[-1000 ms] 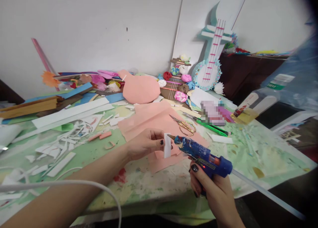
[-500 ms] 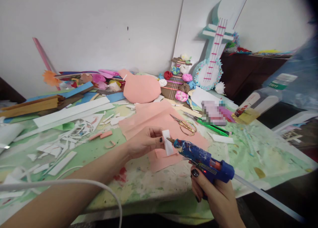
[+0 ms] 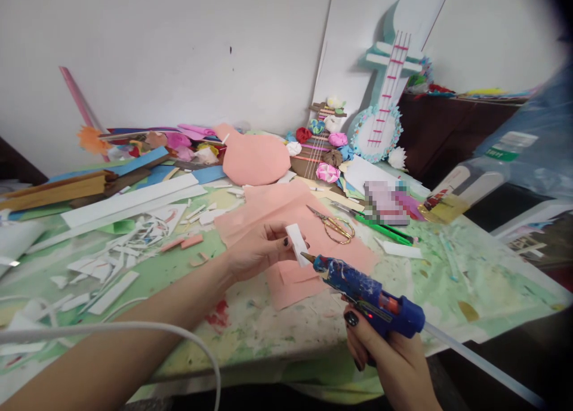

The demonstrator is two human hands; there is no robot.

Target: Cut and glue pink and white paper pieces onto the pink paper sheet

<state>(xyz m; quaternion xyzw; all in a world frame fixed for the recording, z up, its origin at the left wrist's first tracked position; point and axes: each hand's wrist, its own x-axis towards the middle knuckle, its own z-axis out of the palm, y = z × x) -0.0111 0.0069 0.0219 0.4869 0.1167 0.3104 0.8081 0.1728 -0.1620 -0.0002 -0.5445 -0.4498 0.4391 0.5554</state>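
Observation:
Between its thumb and fingers, my left hand (image 3: 262, 250) pinches a small white strip (image 3: 297, 244), tilted with its lower end to the right. My right hand (image 3: 389, 351) is wrapped round the handle of a blue hot glue gun (image 3: 367, 288), whose metal nozzle is at the lower right edge of the strip. A long clear glue stick (image 3: 481, 360) sticks out of the gun's back. Under and behind the strip lies pink paper (image 3: 277, 205). Gold-handled scissors (image 3: 336, 229) rest on that paper, and a green utility knife (image 3: 385, 227) lies to their right.
White scraps (image 3: 120, 255) and long white strips (image 3: 134, 202) cover the table's left side. A white cable (image 3: 179, 333) arches over my left forearm. Behind are a pink pear-shaped piece (image 3: 256, 160) and a blue-white paper instrument (image 3: 380, 100). A plastic bottle (image 3: 481, 175) is at right.
The white strip has tilted from upright and risen slightly in my left hand. The glue gun's nozzle has shifted from near the strip's top to its lower end.

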